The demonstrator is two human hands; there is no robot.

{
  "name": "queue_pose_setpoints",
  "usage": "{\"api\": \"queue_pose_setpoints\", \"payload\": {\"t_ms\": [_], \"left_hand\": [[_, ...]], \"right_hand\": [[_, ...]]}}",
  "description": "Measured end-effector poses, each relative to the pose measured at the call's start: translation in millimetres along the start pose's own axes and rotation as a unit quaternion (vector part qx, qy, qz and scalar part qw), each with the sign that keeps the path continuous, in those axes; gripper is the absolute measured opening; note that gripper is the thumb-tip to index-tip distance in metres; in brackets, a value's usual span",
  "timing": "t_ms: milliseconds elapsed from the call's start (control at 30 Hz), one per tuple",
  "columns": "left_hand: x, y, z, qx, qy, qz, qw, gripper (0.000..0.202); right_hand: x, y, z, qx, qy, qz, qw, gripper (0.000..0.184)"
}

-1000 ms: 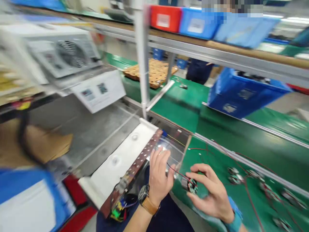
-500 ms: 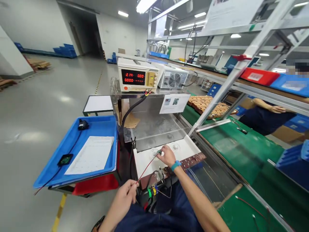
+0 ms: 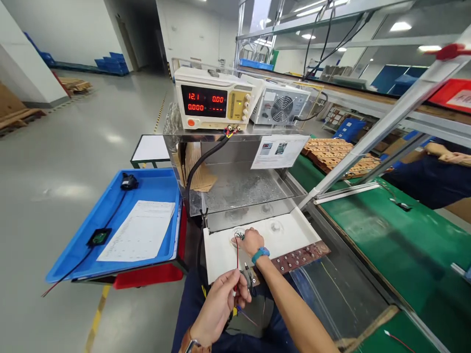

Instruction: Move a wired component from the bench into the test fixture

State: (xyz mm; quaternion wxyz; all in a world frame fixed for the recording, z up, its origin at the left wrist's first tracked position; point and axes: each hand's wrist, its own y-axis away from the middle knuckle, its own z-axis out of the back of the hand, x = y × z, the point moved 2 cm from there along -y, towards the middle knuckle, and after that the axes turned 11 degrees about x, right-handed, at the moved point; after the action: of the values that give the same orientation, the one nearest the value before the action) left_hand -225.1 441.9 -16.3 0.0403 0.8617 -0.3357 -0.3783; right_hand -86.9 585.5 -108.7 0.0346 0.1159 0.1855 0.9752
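My right hand (image 3: 252, 242), with a teal band on the wrist, is closed on a small circuit board (image 3: 241, 237) above the white tray (image 3: 217, 257). Its fingers cover most of the board. A thin red wire (image 3: 237, 256) runs from there down to my left hand (image 3: 227, 296), which pinches the wire's near end; a small white connector shows between the fingers. Just beyond the left fingertips is a metal fixture (image 3: 247, 277) on a brown strip (image 3: 300, 257) with rows of studs. A pale round fitting (image 3: 239, 230) lies in the tray behind the board.
A power supply (image 3: 213, 98) with lit red digits stands on the shelf ahead, beside a grey fan-cooled unit (image 3: 281, 105). At left, a blue tray (image 3: 114, 189) holds a paper sheet (image 3: 138, 230) and a cabled black part (image 3: 128, 181). Another person's hand (image 3: 447, 153) shows at far right.
My left hand has moved right and closer to the fixture, drawing the red wire's near end with it. The supply's upper-left reading went from 2.14 to 12.1. The camera view has shifted.
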Motion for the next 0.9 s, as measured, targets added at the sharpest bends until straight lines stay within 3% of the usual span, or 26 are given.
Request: {"api": "queue_pose_setpoints", "payload": {"t_ms": [67,267,633,900], "left_hand": [[0,-4,0.7,-0.016,-0.007,-0.002,1.0,0.055],[-2,-13,6.5,-0.05,-0.027,-0.014,0.998,0.061],[-7,-19,10.2,-0.078,-0.036,-0.034,0.996,0.057],[-9,-39,19.1,-0.135,-0.145,-0.014,0.98,0.075]], "right_hand": [[0,1,2,0.004,-0.014,0.021,1.0,0.059],[-4,0,4,0.03,-0.062,0.081,0.994,0.025],[-4,-1,5,0.036,-0.068,0.058,0.995,0.034],[3,-9,-4,0.072,-0.071,0.05,0.994,0.035]]}}
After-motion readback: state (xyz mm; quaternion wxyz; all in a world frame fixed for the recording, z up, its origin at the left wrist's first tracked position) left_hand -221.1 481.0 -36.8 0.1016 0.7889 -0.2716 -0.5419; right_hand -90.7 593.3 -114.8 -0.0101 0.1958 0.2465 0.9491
